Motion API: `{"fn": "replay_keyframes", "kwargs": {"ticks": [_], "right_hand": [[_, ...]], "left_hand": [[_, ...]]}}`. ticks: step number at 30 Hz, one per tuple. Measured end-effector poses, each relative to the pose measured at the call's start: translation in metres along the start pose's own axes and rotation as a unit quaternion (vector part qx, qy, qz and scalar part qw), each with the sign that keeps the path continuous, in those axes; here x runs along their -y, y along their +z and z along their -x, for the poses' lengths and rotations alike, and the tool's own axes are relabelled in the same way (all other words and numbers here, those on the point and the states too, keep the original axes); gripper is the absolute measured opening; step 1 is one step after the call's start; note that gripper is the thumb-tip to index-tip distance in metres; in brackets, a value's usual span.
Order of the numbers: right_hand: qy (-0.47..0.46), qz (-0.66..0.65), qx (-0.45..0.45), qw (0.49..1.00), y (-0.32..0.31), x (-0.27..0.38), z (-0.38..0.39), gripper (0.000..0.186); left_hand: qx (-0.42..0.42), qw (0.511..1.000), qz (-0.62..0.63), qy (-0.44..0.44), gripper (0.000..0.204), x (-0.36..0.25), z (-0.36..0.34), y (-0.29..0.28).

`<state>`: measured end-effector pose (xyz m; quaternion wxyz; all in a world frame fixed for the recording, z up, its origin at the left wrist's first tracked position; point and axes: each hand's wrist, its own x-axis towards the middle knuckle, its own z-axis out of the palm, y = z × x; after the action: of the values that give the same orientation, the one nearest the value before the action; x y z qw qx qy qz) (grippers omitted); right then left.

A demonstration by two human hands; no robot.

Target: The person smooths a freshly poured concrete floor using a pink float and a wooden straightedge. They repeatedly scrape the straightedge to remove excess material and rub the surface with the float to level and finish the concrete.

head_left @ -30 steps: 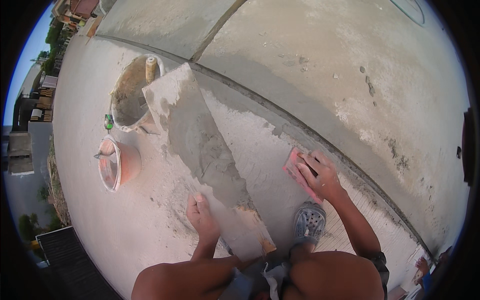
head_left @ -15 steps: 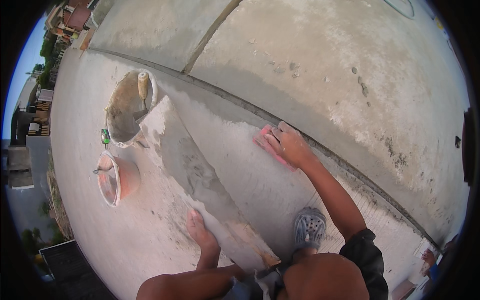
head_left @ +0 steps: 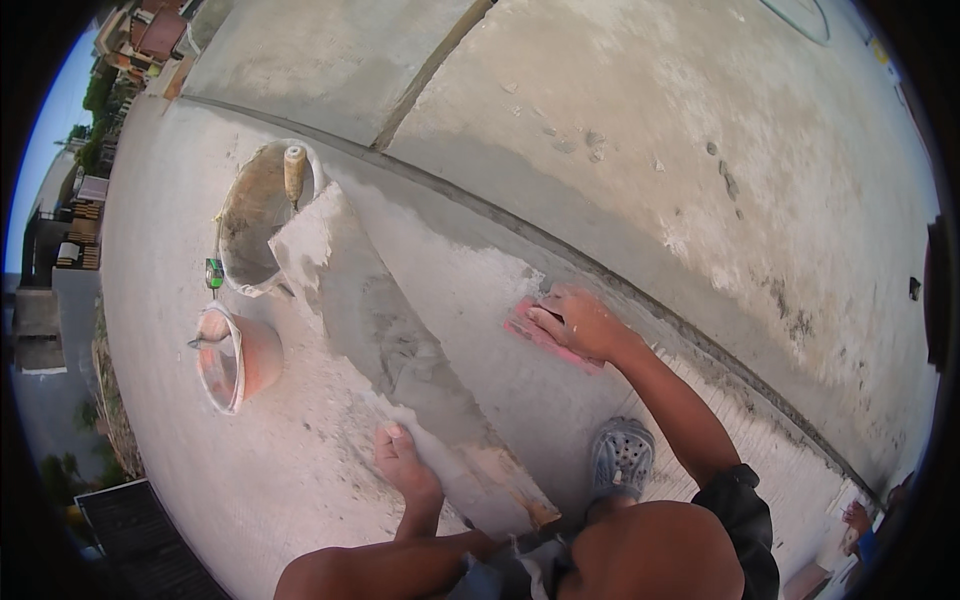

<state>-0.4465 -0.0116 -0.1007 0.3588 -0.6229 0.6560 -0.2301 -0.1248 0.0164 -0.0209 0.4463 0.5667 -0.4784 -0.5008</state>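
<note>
My right hand (head_left: 580, 320) is closed round the handle of a pink hand float (head_left: 545, 338), which lies against the pale concrete surface just left of a long dark groove. A wide board (head_left: 385, 335) smeared with wet grey mortar slants from the buckets toward my lap. My left hand (head_left: 402, 462) is closed at the left edge of this board, thumb side up; part of its fingers is hidden. Beyond the board's far end a large round bucket (head_left: 245, 215) holds a tool with a worn, light-coloured handle (head_left: 294, 178).
Nearer on the left is a smaller orange bucket (head_left: 258, 355) with a whitish rim. A small green-and-black object (head_left: 214, 272) lies between the buckets. My clog-shod foot (head_left: 621, 460) rests right of the board. Another person's hand (head_left: 856, 517) shows at the lower right edge.
My right hand has drawn the float a little nearer to me and slightly right across the concrete. My left hand stays at the board's edge.
</note>
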Motion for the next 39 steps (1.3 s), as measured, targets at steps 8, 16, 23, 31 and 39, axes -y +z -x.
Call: {"fn": "replay_keyframes", "kwargs": {"ticks": [8, 16, 23, 31, 39], "right_hand": [[-0.331, -0.254, -0.355, 0.837, -0.006, 0.094, 0.038, 0.043], [-0.374, -0.235, -0.265, 0.857, 0.029, 0.079, 0.063, 0.039], [-0.024, -0.428, -0.212, 0.878, -0.006, 0.065, 0.115, 0.032], [0.157, -0.746, -0.142, 0.632, 0.025, 0.145, 0.1, 0.04], [0.064, -0.747, -0.184, 0.636, 0.033, 0.132, 0.081, 0.035]], "left_hand": [[-0.015, 0.998, 0.027, -0.057, 0.026, -0.019, -0.011, 0.03], [0.009, 0.995, -0.072, -0.065, 0.029, -0.025, -0.015, 0.026], [-0.032, 0.999, -0.017, 0.034, 0.032, -0.033, -0.009, 0.025], [-0.078, 0.972, -0.109, 0.195, 0.034, -0.015, 0.003, 0.044], [0.026, 0.971, -0.146, 0.188, 0.035, -0.009, 0.011, 0.052]]}}
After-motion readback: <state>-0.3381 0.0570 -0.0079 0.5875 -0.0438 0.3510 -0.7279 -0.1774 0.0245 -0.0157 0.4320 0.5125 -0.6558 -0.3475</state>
